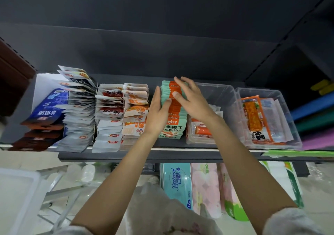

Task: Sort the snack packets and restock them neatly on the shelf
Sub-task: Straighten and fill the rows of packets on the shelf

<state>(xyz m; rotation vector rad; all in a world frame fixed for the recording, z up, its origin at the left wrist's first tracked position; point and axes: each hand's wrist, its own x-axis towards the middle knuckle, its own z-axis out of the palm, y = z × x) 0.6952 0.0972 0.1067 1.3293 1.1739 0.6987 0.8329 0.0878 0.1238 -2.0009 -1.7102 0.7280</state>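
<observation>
Most packet rows stood filed on the shelf [141,156] while the left hand [159,111] and right hand [191,99], fingers spread flat, squared the mint-and-orange packets [173,124]; two clear bins [289,108] looked unsorted.

Snack packets [172,108]: glossy printed plastic film. Silver packets [77,119]: shiny foil-like film. Bins [267,115]: clear smooth plastic. Shelf [141,155]: matt dark grey, metal-looking. Tissue packs [178,182]: soft glossy plastic wrap. Sleeve [292,222]: fuzzy cloth.
</observation>
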